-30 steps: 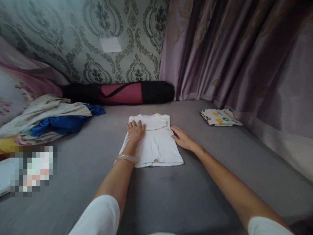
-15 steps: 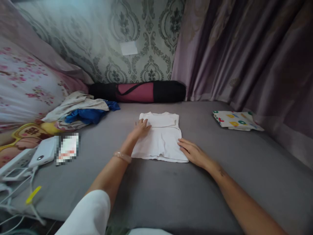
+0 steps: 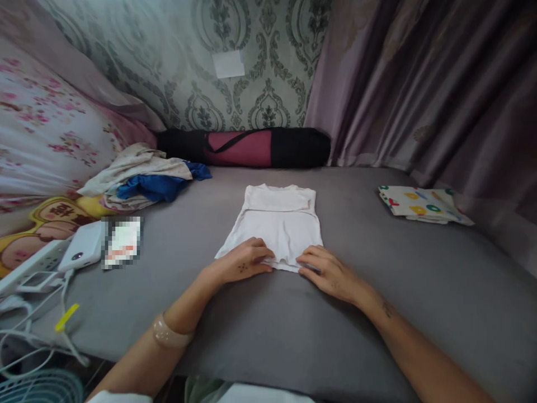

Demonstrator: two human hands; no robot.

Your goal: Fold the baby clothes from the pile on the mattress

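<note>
White shirt (image 3: 279,224) lies flat near the middle of the bed, its collar end folded over and pointing to the wall, its bottom hem towards us. Our left hand (image 3: 243,263) rests palm down on the hem's left corner with the fingers bent over the edge; we cannot tell whether they pinch the cloth. Our right hand (image 3: 329,274) lies palm down at the hem's right corner, fingers stretched out and loose, the tips touching the cloth and gripping nothing. A pale bracelet (image 3: 168,334) sits on our left wrist.

Under the shirt and both forearms spreads a smooth grey sheet (image 3: 377,324) that covers the whole bed. To the right, well apart from the shirt, lies a folded cloth (image 3: 423,204) printed with coloured shapes. To the left, a loose pile of clothes (image 3: 146,179), cream and blue, sits against a flowered pillow (image 3: 46,129). Nearer our left side a white power bank (image 3: 81,253) and a power strip (image 3: 29,268) lie at the bed's edge, with cables hanging down.

Along the far end a black and red roll bag (image 3: 251,148) lies against the wall (image 3: 188,67), which has grey-green patterned wallpaper. A mauve curtain (image 3: 440,84) hangs down the right side.
</note>
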